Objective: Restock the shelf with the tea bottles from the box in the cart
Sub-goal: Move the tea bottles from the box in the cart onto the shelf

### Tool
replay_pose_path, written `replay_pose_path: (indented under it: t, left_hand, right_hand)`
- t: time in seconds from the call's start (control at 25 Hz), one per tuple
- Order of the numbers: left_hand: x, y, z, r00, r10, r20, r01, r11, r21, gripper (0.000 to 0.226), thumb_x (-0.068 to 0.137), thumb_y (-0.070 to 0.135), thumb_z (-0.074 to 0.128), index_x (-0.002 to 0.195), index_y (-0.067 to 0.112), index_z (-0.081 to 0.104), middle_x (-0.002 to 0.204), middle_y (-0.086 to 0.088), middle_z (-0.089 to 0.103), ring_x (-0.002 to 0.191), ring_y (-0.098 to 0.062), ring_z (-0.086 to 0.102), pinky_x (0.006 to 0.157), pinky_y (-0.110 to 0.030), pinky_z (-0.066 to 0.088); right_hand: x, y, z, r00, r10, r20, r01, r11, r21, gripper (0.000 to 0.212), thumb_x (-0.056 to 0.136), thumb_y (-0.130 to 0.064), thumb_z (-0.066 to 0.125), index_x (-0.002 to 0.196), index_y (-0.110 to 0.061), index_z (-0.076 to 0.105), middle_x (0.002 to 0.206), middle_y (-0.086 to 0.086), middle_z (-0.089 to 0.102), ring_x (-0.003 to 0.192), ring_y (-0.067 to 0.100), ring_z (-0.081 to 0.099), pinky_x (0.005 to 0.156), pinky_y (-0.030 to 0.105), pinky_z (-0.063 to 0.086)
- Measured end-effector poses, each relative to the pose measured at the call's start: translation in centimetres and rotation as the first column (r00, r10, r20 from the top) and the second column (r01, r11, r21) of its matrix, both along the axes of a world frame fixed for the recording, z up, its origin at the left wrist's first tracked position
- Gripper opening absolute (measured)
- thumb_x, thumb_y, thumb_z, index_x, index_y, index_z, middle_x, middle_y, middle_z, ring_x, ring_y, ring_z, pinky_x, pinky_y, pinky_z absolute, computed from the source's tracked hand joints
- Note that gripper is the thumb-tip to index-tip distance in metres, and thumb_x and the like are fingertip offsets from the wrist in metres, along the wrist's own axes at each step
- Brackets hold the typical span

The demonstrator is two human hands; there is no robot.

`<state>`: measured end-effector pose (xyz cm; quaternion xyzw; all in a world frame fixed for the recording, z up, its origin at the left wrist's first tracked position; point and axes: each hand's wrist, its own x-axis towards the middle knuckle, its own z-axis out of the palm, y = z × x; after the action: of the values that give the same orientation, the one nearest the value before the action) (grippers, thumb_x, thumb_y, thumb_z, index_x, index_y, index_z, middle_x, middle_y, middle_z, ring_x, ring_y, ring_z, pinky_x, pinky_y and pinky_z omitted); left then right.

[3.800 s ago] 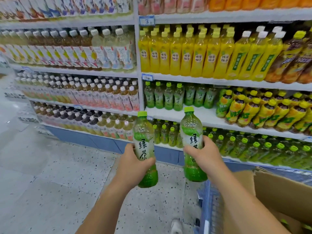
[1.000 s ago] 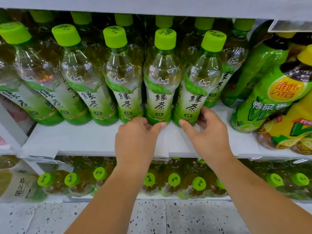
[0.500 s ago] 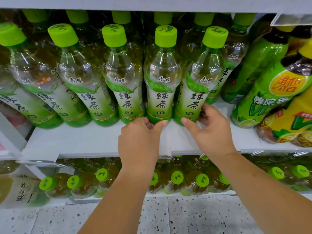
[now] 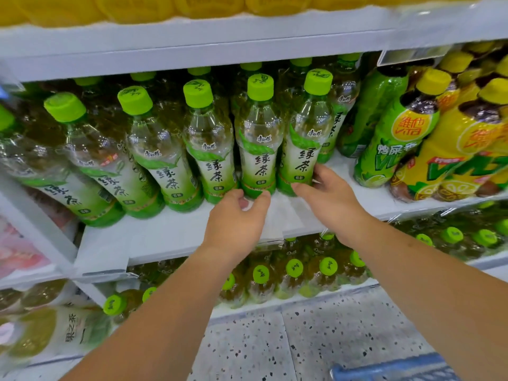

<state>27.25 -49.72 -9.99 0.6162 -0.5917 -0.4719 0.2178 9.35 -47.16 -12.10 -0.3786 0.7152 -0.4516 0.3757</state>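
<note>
White shelf (image 4: 165,237) carries a row of tea bottles (image 4: 162,160) set far back. The left hand (image 4: 233,224) pinches the centre bottle (image 4: 258,149) at its base; the right hand (image 4: 330,199) grips the right bottle (image 4: 302,149) at its base.

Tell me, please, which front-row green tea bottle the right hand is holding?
The rightmost green tea bottle of the front row: the right hand pinches its base, while the others stand to its left.
</note>
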Motion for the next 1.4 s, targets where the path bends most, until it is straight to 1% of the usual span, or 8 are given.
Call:
replay_pose_path:
  t: [0.2, 0.44, 0.56, 0.76, 0.96, 1.12, 1.24, 1.4]
  left_hand:
    - [1.9, 2.1, 2.5, 0.988, -0.151, -0.035, 0.153, 0.986, 0.061, 0.074, 0.093, 0.062, 0.057, 0.153, 0.024, 0.039, 0.147, 0.006, 0.048, 0.132, -0.016, 0.049, 0.112, -0.042, 0.040]
    - [4.8, 5.9, 5.5, 0.965, -0.254, -0.071, 0.262, 0.956, 0.132, 0.065, 0.094, 0.060, 0.055, 0.150, 0.029, 0.042, 0.144, 0.010, 0.048, 0.120, -0.013, 0.051, 0.099, -0.036, 0.044]
    - [6.1, 7.8, 7.1, 0.939, -0.337, -0.073, 0.345, 0.924, 0.164, 0.066, 0.096, 0.058, 0.055, 0.153, 0.027, 0.038, 0.142, 0.010, 0.049, 0.117, -0.013, 0.052, 0.093, -0.034, 0.045]
    - [8.1, 11.9, 11.0, 0.914, -0.398, -0.083, 0.406, 0.896, 0.179, 0.064, 0.097, 0.052, 0.057, 0.152, 0.025, 0.040, 0.145, 0.007, 0.052, 0.119, -0.011, 0.056, 0.081, -0.024, 0.046]
    - [9.7, 16.6, 15.1, 0.897, -0.431, -0.095, 0.441, 0.874, 0.203, 0.064, 0.098, 0.052, 0.055, 0.153, 0.022, 0.039, 0.152, 0.005, 0.048, 0.134, -0.016, 0.049, 0.101, -0.033, 0.041]
    - [10.5, 19.9, 17.2, 0.869, -0.486, -0.093, 0.494, 0.847, 0.195, 0.064, 0.098, 0.054, 0.055, 0.152, 0.023, 0.040, 0.147, 0.009, 0.049, 0.130, -0.012, 0.049, 0.098, -0.032, 0.039]
    - [10.6, 22.5, 19.0, 0.857, -0.500, -0.125, 0.515, 0.837, 0.183, 0.062, 0.098, 0.052, 0.056, 0.151, 0.023, 0.042, 0.144, 0.009, 0.050, 0.126, -0.011, 0.050, 0.096, -0.031, 0.038]
    - [9.5, 26.1, 20.4, 0.840, -0.507, -0.194, 0.541, 0.813, 0.217, 0.058, 0.099, 0.048, 0.057, 0.150, 0.022, 0.044, 0.143, 0.007, 0.051, 0.120, -0.010, 0.050, 0.095, -0.030, 0.039]
  right_hand:
    - [1.4, 3.3, 2.5, 0.995, -0.099, 0.029, 0.094, 0.985, 0.145, 0.060, 0.091, -0.042, 0.066, 0.146, -0.029, 0.047, 0.132, -0.005, 0.059, 0.117, 0.018, 0.058, 0.103, 0.039, 0.045]
    - [4.5, 9.2, 4.9, 0.997, -0.080, 0.021, 0.069, 0.949, 0.307, 0.059, 0.092, -0.054, 0.055, 0.145, -0.029, 0.046, 0.133, 0.002, 0.059, 0.117, 0.025, 0.061, 0.105, 0.048, 0.047]
    - [6.2, 12.6, 7.1, 0.996, -0.084, 0.018, 0.073, 0.940, 0.335, 0.053, 0.098, -0.047, 0.053, 0.147, -0.027, 0.045, 0.120, 0.004, 0.064, 0.115, 0.025, 0.063, 0.100, 0.043, 0.048]
    - [9.0, 19.0, 11.4, 0.992, -0.107, 0.062, 0.080, 0.936, 0.342, 0.053, 0.101, -0.044, 0.051, 0.149, -0.024, 0.042, 0.139, 0.000, 0.052, 0.118, 0.014, 0.051, 0.098, 0.032, 0.039]
    - [11.5, 24.8, 16.5, 0.990, -0.136, 0.042, 0.112, 0.927, 0.359, 0.054, 0.102, -0.046, 0.047, 0.152, -0.026, 0.038, 0.151, -0.001, 0.044, 0.130, 0.014, 0.046, 0.096, 0.031, 0.037]
    - [12.9, 28.8, 20.3, 0.975, -0.220, 0.039, 0.193, 0.917, 0.348, 0.052, 0.103, -0.046, 0.044, 0.151, -0.025, 0.039, 0.150, 0.000, 0.046, 0.129, 0.019, 0.052, 0.098, 0.033, 0.041]
    - [13.4, 32.6, 22.7, 0.969, -0.245, 0.029, 0.218, 0.907, 0.360, 0.053, 0.104, -0.046, 0.043, 0.153, -0.025, 0.036, 0.149, -0.005, 0.042, 0.127, 0.012, 0.047, 0.090, 0.025, 0.042]
    - [13.0, 38.7, 24.0, 0.948, -0.317, -0.014, 0.297, 0.871, 0.392, 0.053, 0.104, -0.047, 0.043, 0.153, -0.026, 0.038, 0.153, -0.006, 0.041, 0.135, 0.014, 0.044, 0.104, 0.030, 0.036]
